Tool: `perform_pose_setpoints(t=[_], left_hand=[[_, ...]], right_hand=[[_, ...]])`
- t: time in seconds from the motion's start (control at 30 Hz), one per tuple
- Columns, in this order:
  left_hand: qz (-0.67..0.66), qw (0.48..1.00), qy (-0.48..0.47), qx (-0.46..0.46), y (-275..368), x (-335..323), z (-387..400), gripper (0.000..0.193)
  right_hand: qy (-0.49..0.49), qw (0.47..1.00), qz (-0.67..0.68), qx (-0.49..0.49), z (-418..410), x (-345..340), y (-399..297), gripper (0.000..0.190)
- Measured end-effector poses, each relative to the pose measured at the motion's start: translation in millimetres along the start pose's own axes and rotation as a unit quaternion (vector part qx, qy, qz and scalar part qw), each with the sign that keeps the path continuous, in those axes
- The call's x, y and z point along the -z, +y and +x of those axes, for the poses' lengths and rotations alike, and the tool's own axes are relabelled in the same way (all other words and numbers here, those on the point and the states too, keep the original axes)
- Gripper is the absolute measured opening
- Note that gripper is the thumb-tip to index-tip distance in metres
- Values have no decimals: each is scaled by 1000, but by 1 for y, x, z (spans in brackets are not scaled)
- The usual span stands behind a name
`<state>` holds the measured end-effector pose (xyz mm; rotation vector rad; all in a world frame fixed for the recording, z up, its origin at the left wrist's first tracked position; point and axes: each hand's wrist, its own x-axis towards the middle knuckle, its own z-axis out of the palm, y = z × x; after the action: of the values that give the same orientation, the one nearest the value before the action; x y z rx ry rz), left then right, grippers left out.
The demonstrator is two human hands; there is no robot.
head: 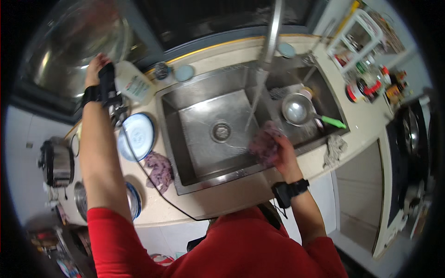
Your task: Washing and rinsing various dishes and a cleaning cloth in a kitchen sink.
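Note:
My right hand (285, 153) grips a wet purple cloth (265, 142) over the near rim of the double steel sink (212, 182), close to the divider. Water runs from the faucet (261, 73) into the large left basin beside the cloth. My left hand (97, 66) is raised at the far left, in front of a big shiny metal pan or basin (59, 66); whether its fingers hold the rim I cannot tell. Just right of that hand stands a translucent plastic jug (135, 83). A ladle or small pan with a green handle (297, 109) lies in the right basin.
Stacked blue-rimmed plates (136, 137) and a second purple cloth (160, 170) lie left of the sink. A grey rag (334, 150) rests at the right front edge. Bottles and jars (361, 89) crowd the right corner. A black cable (153, 186) crosses the counter.

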<state>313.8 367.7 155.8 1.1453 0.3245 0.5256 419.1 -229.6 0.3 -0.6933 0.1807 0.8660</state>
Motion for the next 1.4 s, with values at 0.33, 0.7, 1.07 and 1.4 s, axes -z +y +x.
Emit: perform_pose_setpoints(t=[0.33,0.7,1.07,1.4], left_hand=[[94,984,147,-37,-23,-51,-17,23],[80,985,153,22,-11,-18,-83,30],[258,962,-84,-44,-303,-350,-211,48],[158,966,18,202,-308,-342,-169,20]], right_hand=[[-20,999,-25,33,9,7,-3,26],[-32,999,-12,6,-4,-37,-12,29],[-168,983,70,9,42,-11,19,13],[176,849,-458,194,69,-8,5,29]])
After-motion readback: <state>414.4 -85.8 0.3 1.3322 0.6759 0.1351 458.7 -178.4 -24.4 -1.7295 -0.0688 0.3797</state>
